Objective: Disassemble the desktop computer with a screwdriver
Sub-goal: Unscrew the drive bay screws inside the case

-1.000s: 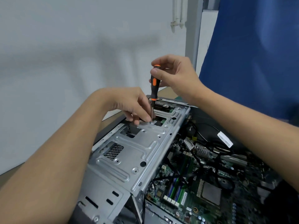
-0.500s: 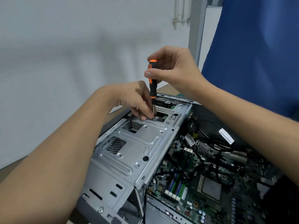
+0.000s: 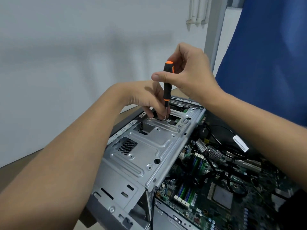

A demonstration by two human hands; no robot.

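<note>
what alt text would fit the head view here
A right hand grips an upright screwdriver, its tip on a screw in the metal cage of an open computer, while the left hand pinches the shaft near the tip. The motherboard lies bare to the right.

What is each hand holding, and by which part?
The right hand grips the screwdriver by the upper part of its black-and-orange handle; the left hand pinches its metal shaft low down, just above the drive cage.
</note>
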